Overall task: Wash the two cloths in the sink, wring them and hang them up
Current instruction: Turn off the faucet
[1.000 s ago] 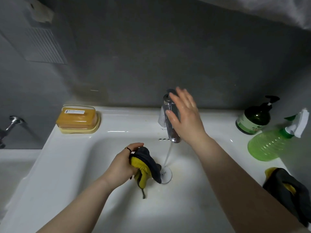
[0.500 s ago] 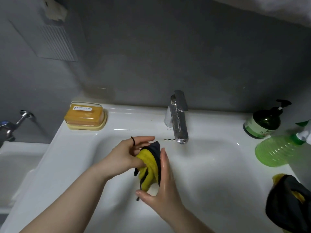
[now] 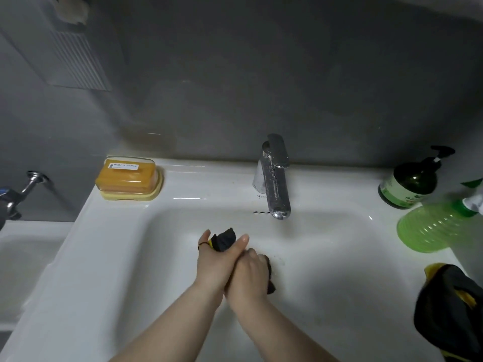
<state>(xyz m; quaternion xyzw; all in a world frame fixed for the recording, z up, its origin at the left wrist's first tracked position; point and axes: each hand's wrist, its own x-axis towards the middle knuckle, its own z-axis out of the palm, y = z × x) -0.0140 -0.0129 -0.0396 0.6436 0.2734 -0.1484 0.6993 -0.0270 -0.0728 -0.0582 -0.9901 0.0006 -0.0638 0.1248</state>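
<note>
wring: dark grey & yellow microfibre cloth (image 3: 223, 239) over mid white ceramic sink (image 3: 104, 257); should twist hands opp. ways, keep low.
left hand (image 3: 213, 259): fingers curled tight round cloth's far end.
right hand (image 3: 249, 278): clenched on near end, knuckles up, touching left.
spare: second bunched grey-yellow cloth (image 3: 449, 309), near-right rim.

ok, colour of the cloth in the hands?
The cloth is dark grey, with a sliver of yellow showing; head view.

Soap box (image 3: 129, 177), pump bottle (image 3: 409, 184), green spray bottle (image 3: 439, 226)
</note>
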